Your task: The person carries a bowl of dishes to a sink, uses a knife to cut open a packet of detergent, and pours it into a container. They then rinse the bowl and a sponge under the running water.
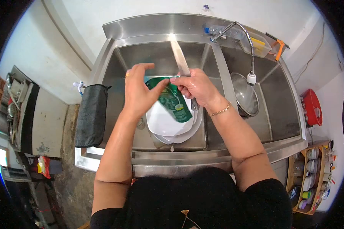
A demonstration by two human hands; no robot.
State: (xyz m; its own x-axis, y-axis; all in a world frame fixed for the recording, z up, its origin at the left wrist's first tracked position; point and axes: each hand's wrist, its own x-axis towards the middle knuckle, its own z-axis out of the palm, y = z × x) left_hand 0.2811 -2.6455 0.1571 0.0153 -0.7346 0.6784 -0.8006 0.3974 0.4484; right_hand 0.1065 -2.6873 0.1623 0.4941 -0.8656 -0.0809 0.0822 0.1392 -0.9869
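A knife (180, 59) is gripped in my right hand (200, 87), its blade pointing away towards the back of the sink and its handle end showing below the palm. Between the thumb and fingers of that same hand, the top corner of a green refill pouch (176, 103) is pinched. My left hand (139, 88) is open, fingers and thumb apart, with the thumb lying over the pouch's upper edge. Beneath the pouch, white plates (164, 126) lie stacked in the left basin (122, 68), partly covered by it.
Water runs from the flexible faucet (251, 78) into a metal pot (240, 95) in the right basin. A dark cloth (91, 114) hangs at the left rim. Behind the right basin are a plastic bottle (225, 31) and a container (256, 44).
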